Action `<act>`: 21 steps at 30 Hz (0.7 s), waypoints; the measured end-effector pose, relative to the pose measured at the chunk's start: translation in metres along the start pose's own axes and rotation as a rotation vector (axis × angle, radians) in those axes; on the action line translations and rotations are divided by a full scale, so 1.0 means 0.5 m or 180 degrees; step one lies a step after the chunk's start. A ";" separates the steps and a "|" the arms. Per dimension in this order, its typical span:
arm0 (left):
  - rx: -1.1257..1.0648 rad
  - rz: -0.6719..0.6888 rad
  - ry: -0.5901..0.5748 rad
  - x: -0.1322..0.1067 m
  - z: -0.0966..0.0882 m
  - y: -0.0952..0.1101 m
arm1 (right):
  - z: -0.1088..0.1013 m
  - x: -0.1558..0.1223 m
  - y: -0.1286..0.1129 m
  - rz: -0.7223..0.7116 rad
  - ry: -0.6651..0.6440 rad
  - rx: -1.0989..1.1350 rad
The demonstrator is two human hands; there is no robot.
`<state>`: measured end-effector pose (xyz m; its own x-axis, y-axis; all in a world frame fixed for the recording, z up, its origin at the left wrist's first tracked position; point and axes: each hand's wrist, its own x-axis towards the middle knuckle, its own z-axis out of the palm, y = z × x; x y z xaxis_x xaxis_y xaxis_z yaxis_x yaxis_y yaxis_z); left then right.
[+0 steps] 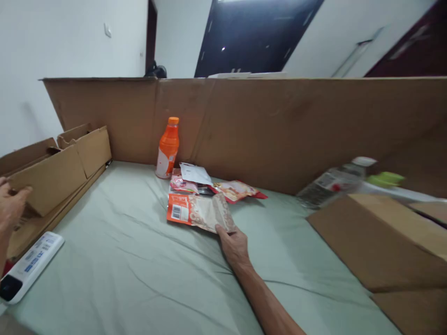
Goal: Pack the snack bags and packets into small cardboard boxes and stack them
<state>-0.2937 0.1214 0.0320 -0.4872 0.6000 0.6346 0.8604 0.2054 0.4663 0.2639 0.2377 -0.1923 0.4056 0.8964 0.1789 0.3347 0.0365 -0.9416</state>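
While the left hand (10,204), half cut off by the frame's edge, lies with loosely bent fingers against the flap of an open brown cardboard box (52,179), the right hand (234,244) reaches across the pale green sheet (132,260) to the near corner of a flat orange-and-tan foil snack packet (199,211). The packet lies in front of an orange plastic bottle (168,148) and a small heap of other red-and-white sachets (237,190). The step looks like taking hold of the packet, though whether either hand actually grips I cannot tell; lifting would need the fingertips to get under that corner and pinch.
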 end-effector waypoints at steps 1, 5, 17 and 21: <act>-0.0057 -0.0092 0.0028 -0.013 -0.003 0.007 | -0.003 0.005 0.008 0.0054 0.0132 0.0019; -0.0457 -0.0109 -0.0337 -0.107 -0.037 0.078 | -0.030 0.028 0.036 0.0239 0.0601 0.0092; -0.1865 0.1034 -0.2373 -0.438 -0.037 0.301 | -0.053 0.063 0.057 -0.0123 0.0631 0.0140; -0.1713 0.1106 -0.2437 -0.470 -0.030 0.286 | -0.053 0.057 0.036 -0.0740 0.0336 -0.0268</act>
<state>-0.0584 -0.0018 -0.0411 0.1693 0.9359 0.3088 0.6624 -0.3401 0.6675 0.3041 0.2522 -0.1963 0.3944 0.8171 0.4205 0.4971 0.1952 -0.8455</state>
